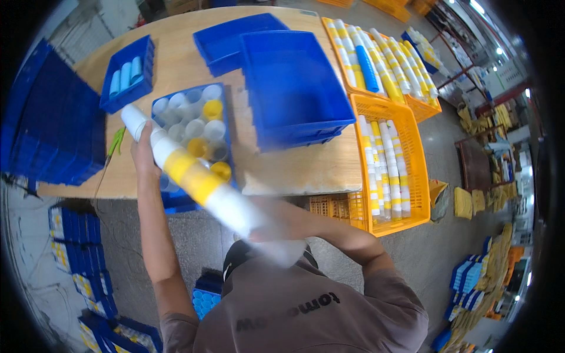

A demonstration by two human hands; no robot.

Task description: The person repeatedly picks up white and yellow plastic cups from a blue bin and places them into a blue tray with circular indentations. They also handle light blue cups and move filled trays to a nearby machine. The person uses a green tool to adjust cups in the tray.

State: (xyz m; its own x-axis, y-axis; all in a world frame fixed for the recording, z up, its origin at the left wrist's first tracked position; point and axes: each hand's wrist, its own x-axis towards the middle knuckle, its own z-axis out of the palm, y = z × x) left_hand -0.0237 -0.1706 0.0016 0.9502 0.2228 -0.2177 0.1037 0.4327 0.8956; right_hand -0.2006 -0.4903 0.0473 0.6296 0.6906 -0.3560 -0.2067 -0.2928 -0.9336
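A long column of white and yellow plastic cups point(194, 176), end to end or nested, slants across in front of me. Its upper end lies over the left part of a blue bin point(231, 167), and its lower end is close to my body. My left hand point(145, 154) is wrapped round the column near the upper end. Smeared by motion, my right hand point(268, 220) is closed round it near the lower end. Inside the bin, several white and yellow cups point(213, 128) stand upright with open tops. The column hides part of them.
Larger blue bins point(297, 88) are stacked right of centre on the wooden table point(282, 170). A small blue bin point(148, 65) holds light blue rolls. Stacked bins point(53, 123) stand left, beside green-handled cutters point(116, 141). Yellow crates point(418, 170) with similar columns adjoin the table's right edge.
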